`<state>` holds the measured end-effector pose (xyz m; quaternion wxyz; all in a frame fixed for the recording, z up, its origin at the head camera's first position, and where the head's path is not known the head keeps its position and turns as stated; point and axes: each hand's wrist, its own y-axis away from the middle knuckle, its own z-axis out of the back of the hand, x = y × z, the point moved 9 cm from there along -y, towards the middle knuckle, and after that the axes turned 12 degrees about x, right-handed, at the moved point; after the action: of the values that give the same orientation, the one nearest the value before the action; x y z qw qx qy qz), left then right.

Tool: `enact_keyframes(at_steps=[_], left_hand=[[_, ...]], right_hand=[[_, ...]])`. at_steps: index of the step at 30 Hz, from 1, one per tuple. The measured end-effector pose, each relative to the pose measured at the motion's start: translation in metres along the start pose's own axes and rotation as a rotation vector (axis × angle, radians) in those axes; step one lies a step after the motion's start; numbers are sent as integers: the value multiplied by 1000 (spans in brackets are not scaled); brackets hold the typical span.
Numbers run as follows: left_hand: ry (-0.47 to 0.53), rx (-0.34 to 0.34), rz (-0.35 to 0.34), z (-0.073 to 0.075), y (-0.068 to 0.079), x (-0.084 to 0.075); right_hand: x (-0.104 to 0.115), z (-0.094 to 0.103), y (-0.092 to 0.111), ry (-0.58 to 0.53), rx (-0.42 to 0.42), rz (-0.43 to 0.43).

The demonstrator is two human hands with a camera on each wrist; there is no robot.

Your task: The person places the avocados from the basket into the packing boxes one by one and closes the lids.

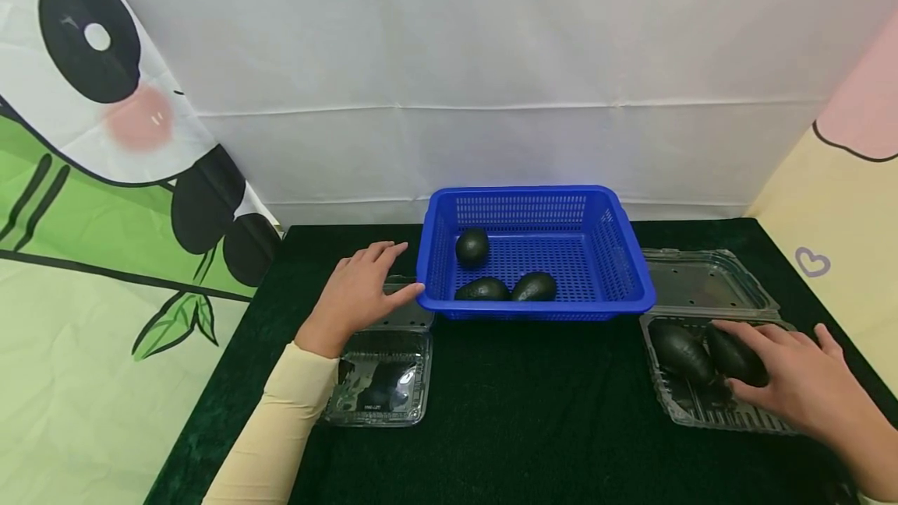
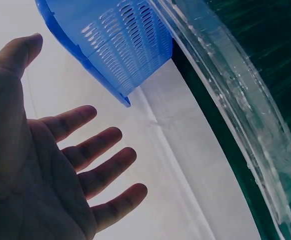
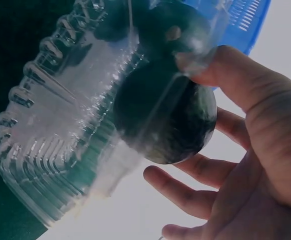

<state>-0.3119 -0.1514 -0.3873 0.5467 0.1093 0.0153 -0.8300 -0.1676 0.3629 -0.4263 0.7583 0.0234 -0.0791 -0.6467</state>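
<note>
Green cloth (image 1: 533,411), white backdrop (image 1: 491,61) — left grip (image 1: 356,293) spread, right grip (image 1: 803,372) pinching an avocado (image 1: 735,355).

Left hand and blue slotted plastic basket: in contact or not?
Apart. The left wrist view shows white backdrop in the gap between the left hand and the blue slotted plastic basket.

Near the table's (image 1: 533,396) right edge, the right hand (image 1: 807,380) grips a dark avocado (image 1: 737,357) beside a second avocado (image 1: 679,353) in an open clear clamshell (image 1: 708,280). Three more avocados (image 1: 472,246) lie in the blue basket (image 1: 540,256) by the back edge — two along its front wall. Toward the left edge, another clamshell (image 1: 379,384) lies open.
</note>
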Motion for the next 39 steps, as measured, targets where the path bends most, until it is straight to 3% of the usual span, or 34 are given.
enact_keyframes(at_steps=[24,39], left_hand=[[-7,0,6,-3,1,0],[-5,5,5,-2,3,-1]], right_hand=[[2,-20,-11,40,54,-2],[5,3,-16,55,46,-8]])
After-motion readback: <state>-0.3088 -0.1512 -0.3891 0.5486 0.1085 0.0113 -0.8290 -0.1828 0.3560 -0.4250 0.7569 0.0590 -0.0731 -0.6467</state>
